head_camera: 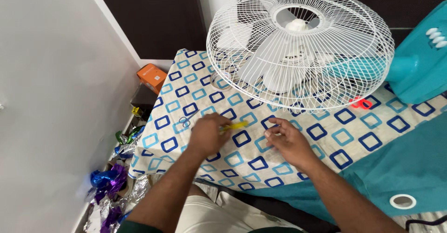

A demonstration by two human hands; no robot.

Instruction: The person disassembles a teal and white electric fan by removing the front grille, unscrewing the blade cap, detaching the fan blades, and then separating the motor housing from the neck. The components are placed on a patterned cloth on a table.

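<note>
A white table fan [298,42] with a wire cage lies tilted on a cloth-covered table [344,135], its teal base [419,60] at the right. My left hand [207,133] is shut on a yellow-handled tool [235,126] whose tip points right. My right hand [286,140] rests on the cloth just right of that tip, fingers pinched together; whether they hold something small is unclear. Small metal scissors [186,119] lie on the cloth left of my left hand. A red item [361,103] sits under the cage's near edge.
An orange box [151,77] stands on the floor left of the table, near a white wall. Shiny blue, purple and silver foil [109,182] litters the floor. A teal cloth with a white ring [402,201] hangs at the right front.
</note>
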